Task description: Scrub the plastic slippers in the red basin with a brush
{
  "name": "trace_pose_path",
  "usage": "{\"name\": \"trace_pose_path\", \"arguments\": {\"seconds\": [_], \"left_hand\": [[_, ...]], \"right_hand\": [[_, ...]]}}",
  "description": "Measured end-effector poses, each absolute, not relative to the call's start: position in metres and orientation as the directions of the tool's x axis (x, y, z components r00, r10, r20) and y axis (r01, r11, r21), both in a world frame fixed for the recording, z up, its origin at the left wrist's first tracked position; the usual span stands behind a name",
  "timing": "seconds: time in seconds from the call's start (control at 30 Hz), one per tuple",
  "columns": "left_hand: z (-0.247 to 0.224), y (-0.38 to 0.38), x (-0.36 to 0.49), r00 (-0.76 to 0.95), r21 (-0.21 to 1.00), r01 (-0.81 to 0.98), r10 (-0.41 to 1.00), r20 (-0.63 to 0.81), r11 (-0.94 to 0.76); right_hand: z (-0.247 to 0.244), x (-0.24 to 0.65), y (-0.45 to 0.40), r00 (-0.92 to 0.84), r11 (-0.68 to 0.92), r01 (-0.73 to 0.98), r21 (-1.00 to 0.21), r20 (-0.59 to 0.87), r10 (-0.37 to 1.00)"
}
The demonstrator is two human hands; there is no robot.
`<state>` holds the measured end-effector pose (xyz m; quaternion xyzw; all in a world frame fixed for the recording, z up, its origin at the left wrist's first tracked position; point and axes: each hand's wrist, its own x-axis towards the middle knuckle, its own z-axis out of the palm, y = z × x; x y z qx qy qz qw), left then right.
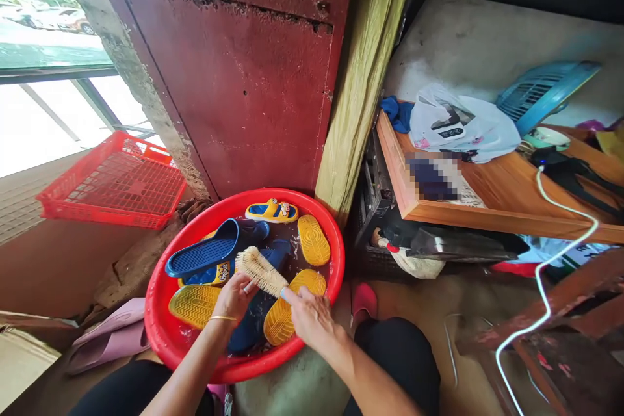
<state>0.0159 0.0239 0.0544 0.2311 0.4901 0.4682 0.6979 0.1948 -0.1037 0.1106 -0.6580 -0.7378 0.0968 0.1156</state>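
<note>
A pale-bristled scrub brush (263, 273) is held over a red basin (156, 331), its blue handle end in my right hand (312, 317). My left hand (234, 299) is closed beside the brush head, fingers curled at the bristles' lower edge; what they grip, if anything, is hidden. Below the hands lies a dark blue slipper (246, 325), partly covered. Around it in the water are a ridged blue slipper (205, 253), a yellow-and-blue slipper (272, 210) with a small figure, and yellow soles turned up, one (313, 240) at the right and another (194, 305) at the left.
A red plastic crate (112, 182) sits at the left by the window. Pink slippers (110, 338) lie left of the basin. A maroon door (244, 78) stands behind it. On the right, a wooden table (507, 175) holds a plastic bag, a blue fan and a white cable (541, 279).
</note>
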Motion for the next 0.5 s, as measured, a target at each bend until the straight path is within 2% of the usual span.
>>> {"name": "trace_pose_path", "arguments": {"seconds": [0.1,0.27,0.5], "left_hand": [[0.066,0.024,0.019,0.061,0.732,-0.461,0.841,-0.538,0.502],[0.091,0.026,0.018,0.114,0.703,-0.480,0.832,-0.543,0.525],[0.114,0.026,0.012,0.172,0.618,-0.620,0.852,-0.495,0.484]], "right_hand": [[0.110,0.212,-0.087,-0.072,0.091,0.916,-0.390,0.063,0.995],[0.101,0.239,-0.073,0.050,0.098,0.782,-0.616,0.218,0.975],[0.099,0.244,-0.072,0.181,0.030,0.736,-0.676,0.240,0.954]]}}
